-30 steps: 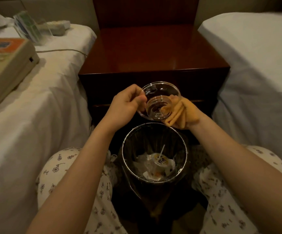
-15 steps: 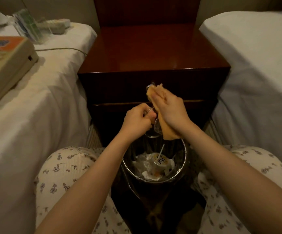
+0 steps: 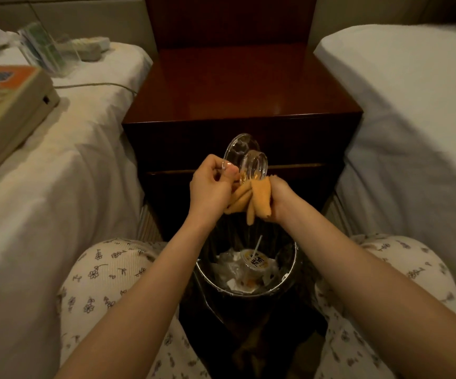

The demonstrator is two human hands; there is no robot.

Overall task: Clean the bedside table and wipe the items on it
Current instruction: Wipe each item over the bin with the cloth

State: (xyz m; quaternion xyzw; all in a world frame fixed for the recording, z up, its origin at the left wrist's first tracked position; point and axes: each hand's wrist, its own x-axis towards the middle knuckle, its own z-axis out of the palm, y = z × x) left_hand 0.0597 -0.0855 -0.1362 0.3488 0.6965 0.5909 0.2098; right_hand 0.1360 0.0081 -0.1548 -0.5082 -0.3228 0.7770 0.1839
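Note:
A clear glass dish (image 3: 244,158) is tilted on its side in front of the dark wooden bedside table (image 3: 237,86). My left hand (image 3: 211,184) pinches its lower rim. An orange cloth (image 3: 254,199) is bunched in my right hand (image 3: 281,199), which grips it just below the dish, the cloth touching the glass's lower edge. Both hands hover above the bin.
A bin (image 3: 246,272) with a black liner and rubbish stands between my knees. On the left bed lie a beige telephone (image 3: 5,110), its cord, a clear plastic holder (image 3: 47,49) and a remote (image 3: 90,46). A white bed (image 3: 412,119) is at right.
The dish has turned from facing up to tilted on edge. My right hand with the cloth went over the glass, then dropped below it.

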